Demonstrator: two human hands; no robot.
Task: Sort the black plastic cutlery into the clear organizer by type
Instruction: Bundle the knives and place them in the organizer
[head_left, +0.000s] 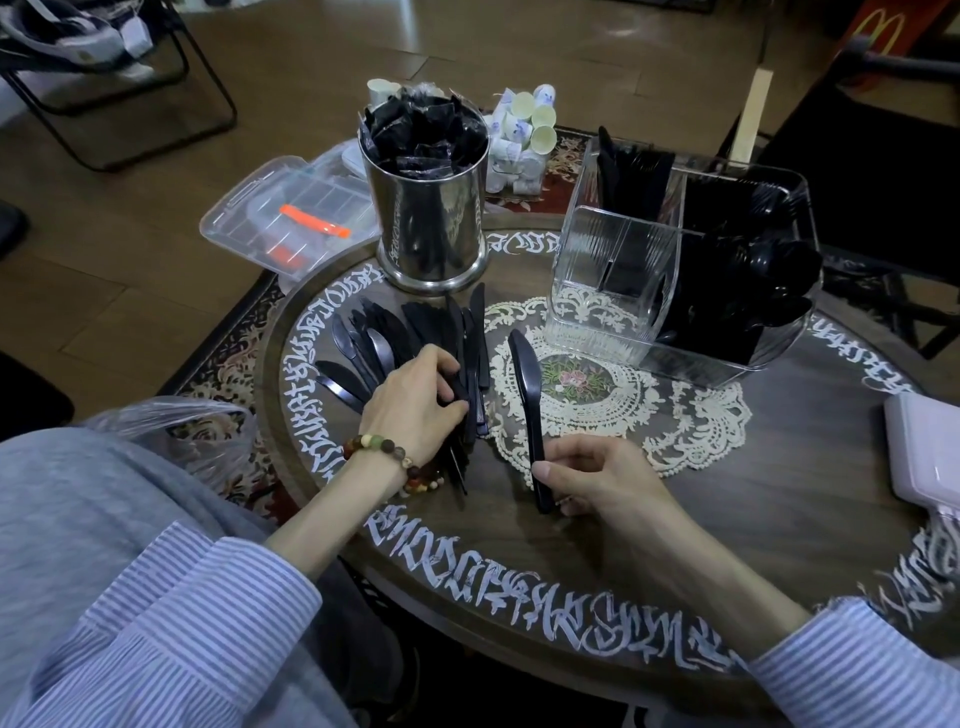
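Note:
A heap of loose black plastic cutlery (395, 338) lies on the round table, left of the middle. My left hand (415, 400) reaches into the heap and its fingers curl round a few black pieces. My right hand (592, 480) pinches the handle of a black spoon (527, 387), whose bowl points away from me over the lace doily. The clear organizer (597, 291) stands at the right rear. Its back and right compartments hold black knives, forks and spoons; the front left compartment looks nearly bare.
A steel canister (431, 218) stuffed with black wrapped packets stands behind the heap. A clear lidded box (280, 213) sits to its left, small paper cups (524, 135) behind it. A white case (924, 452) lies at the right edge. A plastic bag (208, 431) lies by my left arm.

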